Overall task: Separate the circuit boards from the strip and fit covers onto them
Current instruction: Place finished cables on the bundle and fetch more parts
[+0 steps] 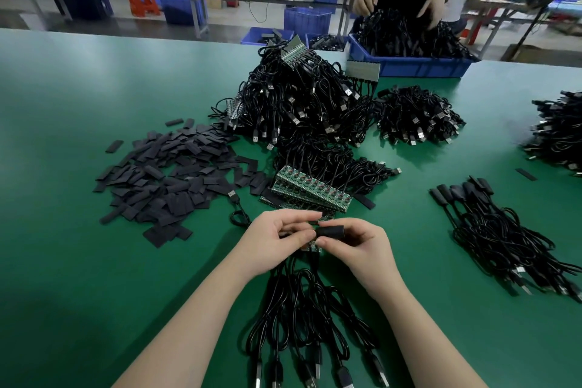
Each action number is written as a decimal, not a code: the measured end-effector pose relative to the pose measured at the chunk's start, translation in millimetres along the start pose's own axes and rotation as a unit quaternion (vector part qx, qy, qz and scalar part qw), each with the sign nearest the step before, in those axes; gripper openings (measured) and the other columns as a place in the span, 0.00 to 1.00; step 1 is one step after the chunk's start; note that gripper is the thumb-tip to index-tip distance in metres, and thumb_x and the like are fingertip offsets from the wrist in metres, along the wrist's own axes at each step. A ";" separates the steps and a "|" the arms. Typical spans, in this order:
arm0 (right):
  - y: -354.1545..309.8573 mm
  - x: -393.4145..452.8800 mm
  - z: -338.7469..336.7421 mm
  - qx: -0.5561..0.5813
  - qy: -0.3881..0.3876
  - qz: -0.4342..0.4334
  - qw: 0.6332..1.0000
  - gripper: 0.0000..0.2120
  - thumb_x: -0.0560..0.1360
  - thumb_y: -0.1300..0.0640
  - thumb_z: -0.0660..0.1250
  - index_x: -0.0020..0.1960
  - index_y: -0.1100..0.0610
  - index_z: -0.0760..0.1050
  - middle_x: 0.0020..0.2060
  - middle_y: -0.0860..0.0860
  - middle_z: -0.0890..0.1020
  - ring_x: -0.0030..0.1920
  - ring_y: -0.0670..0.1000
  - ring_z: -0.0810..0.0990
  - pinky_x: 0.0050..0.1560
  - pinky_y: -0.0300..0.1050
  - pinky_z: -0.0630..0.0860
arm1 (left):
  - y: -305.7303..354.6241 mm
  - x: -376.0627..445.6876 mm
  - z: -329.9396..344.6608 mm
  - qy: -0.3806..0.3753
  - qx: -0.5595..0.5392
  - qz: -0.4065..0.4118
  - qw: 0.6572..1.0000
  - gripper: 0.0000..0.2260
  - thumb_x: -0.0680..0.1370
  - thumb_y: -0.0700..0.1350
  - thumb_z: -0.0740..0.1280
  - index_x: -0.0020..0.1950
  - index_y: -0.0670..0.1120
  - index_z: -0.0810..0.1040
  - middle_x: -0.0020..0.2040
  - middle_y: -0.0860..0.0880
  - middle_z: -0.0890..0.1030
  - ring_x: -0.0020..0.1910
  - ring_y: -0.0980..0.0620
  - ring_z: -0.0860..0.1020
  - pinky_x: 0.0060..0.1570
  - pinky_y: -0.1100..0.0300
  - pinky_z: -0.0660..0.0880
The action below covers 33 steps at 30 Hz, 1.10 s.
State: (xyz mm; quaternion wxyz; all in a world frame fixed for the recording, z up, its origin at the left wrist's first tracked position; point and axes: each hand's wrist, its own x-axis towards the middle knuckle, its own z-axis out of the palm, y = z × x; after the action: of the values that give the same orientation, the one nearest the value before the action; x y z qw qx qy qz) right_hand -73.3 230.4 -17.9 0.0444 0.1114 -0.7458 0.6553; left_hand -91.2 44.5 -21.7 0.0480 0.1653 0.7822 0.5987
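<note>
Above the desk (78,230), the left hand (271,239) pinches a small circuit board (311,247) while the right hand (356,241) grips a black cover (329,231) at its end; misaligned, the cover could snag or strain the cable (302,293).

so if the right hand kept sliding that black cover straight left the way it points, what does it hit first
Most likely the left hand, whose fingers pinch the small board facing the black cover in the right hand; depth between them is unclear.
</note>
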 end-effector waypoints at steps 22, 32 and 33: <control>7.1 2.6 -2.0 -0.002 0.019 0.022 1.000 0.13 0.68 0.62 0.79 0.41 0.43 0.85 0.40 0.47 0.87 0.40 0.46 0.84 0.44 0.38 0.79 | -1.3 -2.2 6.7 0.054 0.091 0.040 0.994 0.18 0.72 0.45 0.76 0.51 0.69 0.81 0.49 0.67 0.83 0.51 0.67 0.80 0.54 0.68 0.76; 8.8 3.2 -4.2 0.060 0.051 0.049 0.996 0.09 0.69 0.64 0.77 0.42 0.50 0.85 0.36 0.51 0.85 0.37 0.45 0.82 0.40 0.36 0.78 | 0.0 -4.0 18.1 0.127 0.153 0.120 0.973 0.13 0.74 0.44 0.73 0.55 0.57 0.84 0.50 0.62 0.84 0.52 0.64 0.80 0.54 0.63 0.77; 8.4 3.2 -3.5 0.062 0.052 0.052 0.995 0.09 0.69 0.63 0.77 0.43 0.50 0.85 0.36 0.51 0.85 0.37 0.46 0.81 0.40 0.36 0.78 | 0.2 -3.6 19.2 0.130 0.163 0.132 0.969 0.12 0.74 0.42 0.73 0.56 0.54 0.85 0.51 0.62 0.83 0.52 0.64 0.80 0.54 0.63 0.77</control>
State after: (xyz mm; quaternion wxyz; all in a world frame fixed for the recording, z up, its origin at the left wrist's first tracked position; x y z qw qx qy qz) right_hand -78.6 234.5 -24.9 0.0423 0.0406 -0.7050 0.7068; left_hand -82.5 61.1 -27.2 -0.1614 0.1934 0.8402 0.4802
